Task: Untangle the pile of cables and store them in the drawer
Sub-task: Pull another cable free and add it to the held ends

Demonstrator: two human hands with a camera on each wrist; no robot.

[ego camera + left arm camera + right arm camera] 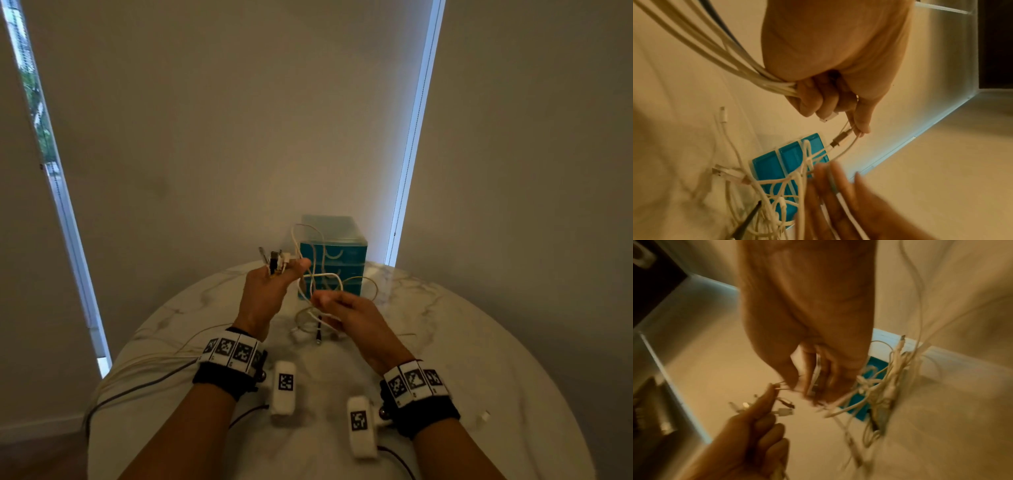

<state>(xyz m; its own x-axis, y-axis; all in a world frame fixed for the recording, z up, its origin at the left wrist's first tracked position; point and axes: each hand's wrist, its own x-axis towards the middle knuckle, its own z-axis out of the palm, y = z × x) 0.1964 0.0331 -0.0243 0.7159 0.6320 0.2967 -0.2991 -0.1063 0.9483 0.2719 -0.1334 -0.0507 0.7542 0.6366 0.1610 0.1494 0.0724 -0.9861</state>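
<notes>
Left hand (830, 68) clenched, fingers (818, 100) curled tight round a bundle of white cables (740, 61), with several plug ends (274, 258) fanned out above the fist and one strand nipped between thumb and forefinger. Right hand (352, 315) raised just beside it, fingers (813, 374) curled and pinching a white strand (blurred in the wrist view, so exactly how many strands cannot be told). Between and below the two hands, a knot of looped white cable (322, 284), partly hanging in the air, partly trailing on the marble surface (479, 342) along with a dark lead (319, 330). Behind the loops, a small blue drawer unit (334, 253), all drawers apparently closed. More cable (154, 363) draped off the near left edge of the surface. Likely trouble from here: a hard pull on the pinched strand, tightening the crossing loops into a firmer knot rather than freeing it. Likewise, a snagged plug head caught in a loop and strained at its neck. Possible too: slack dragging against the light drawer unit and shifting it, or the draped cable sliding off the edge to the floor under its own weight. Storage seemingly blocked until a drawer is opened, with both hands occupied.
</notes>
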